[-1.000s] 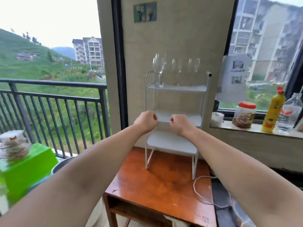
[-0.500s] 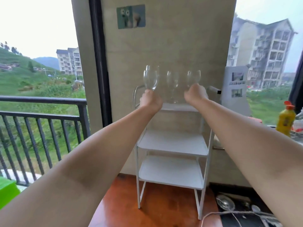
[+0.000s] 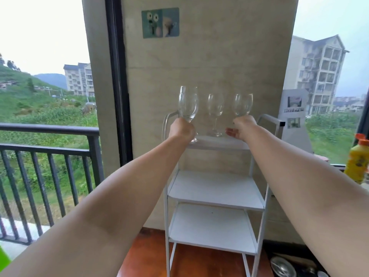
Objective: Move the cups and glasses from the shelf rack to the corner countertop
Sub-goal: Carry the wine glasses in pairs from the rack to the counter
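A white three-tier shelf rack [image 3: 215, 188] stands on a reddish wooden table [image 3: 151, 256] against the wall. Clear wine glasses stand on its top shelf. My left hand [image 3: 182, 129] grips the stem of the left wine glass [image 3: 188, 104], whose foot shows just below my hand at the shelf edge; a second glass seems to stand right behind it. The middle wine glass [image 3: 215, 108] stands free between my hands. My right hand [image 3: 242, 126] is curled round the stem of the right wine glass [image 3: 242, 104], hiding the stem and foot.
A yellow bottle [image 3: 357, 162] stands on the window ledge at the right. A white card [image 3: 293, 112] leans by the window beside the rack. Metal utensils [image 3: 283, 266] lie low at the right. A dark balcony railing [image 3: 50, 136] runs along the left.
Both hands rose from in front of the rack's lower shelves to the top shelf and closed round the stems of the outer glasses. The view tilted up and moved closer.
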The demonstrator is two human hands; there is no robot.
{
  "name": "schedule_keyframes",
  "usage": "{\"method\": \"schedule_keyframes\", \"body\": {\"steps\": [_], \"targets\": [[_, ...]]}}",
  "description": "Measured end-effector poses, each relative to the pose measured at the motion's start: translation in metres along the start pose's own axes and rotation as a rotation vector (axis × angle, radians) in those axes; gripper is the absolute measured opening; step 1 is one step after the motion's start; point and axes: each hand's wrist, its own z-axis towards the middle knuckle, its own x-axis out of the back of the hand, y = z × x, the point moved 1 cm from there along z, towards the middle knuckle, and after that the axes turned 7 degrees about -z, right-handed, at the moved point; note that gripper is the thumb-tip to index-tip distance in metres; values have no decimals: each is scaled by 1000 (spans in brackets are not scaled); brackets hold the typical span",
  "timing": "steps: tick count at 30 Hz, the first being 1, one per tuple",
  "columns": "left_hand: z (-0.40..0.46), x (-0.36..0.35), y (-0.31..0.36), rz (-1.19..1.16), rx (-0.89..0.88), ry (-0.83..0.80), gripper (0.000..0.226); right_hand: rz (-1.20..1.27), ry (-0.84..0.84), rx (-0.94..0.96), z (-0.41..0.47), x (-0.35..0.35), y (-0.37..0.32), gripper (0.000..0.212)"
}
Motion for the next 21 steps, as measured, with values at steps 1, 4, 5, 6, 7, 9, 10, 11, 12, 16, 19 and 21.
{"method": "schedule_keyframes", "body": {"steps": [1, 4, 5, 6, 7, 9, 10, 11, 12, 16, 19, 21], "targets": [[0, -1, 0, -11, 6, -10, 33, 13, 10, -6, 2, 0, 2, 42], [3, -2, -1, -39, 1, -24, 33, 31, 40, -34, 8, 0, 3, 43], [2, -2, 0, -45, -8, -19, 32, 54, 52, -46, 9, 1, 3, 43], [1, -3, -1, -53, -20, -7, 31, 73, 64, -53, 7, 3, 3, 42], [1, -4, -2, -63, -33, 5, 30, 91, 69, -53, 3, 5, 3, 43], [-2, -6, 0, -97, -60, 18, 27, 101, 57, -16, -7, 7, -1, 40], [-5, -7, 1, -125, -68, 19, 27, 90, 40, 23, -12, 8, -4, 37], [-8, -7, 3, -158, -76, 21, 28, 73, 13, 69, -17, 9, -7, 34], [-11, -8, 5, -192, -86, 30, 29, 50, -13, 114, -21, 11, -11, 31], [-20, -7, 10, -315, -103, 85, 31, -15, -61, 251, -37, 16, -25, 29], [-32, -5, 9, -354, -92, 124, 27, -44, -104, 282, -57, 17, -27, 34], [-42, -1, 7, -353, -95, 150, 22, -47, -144, 271, -70, 17, -24, 33]]}}
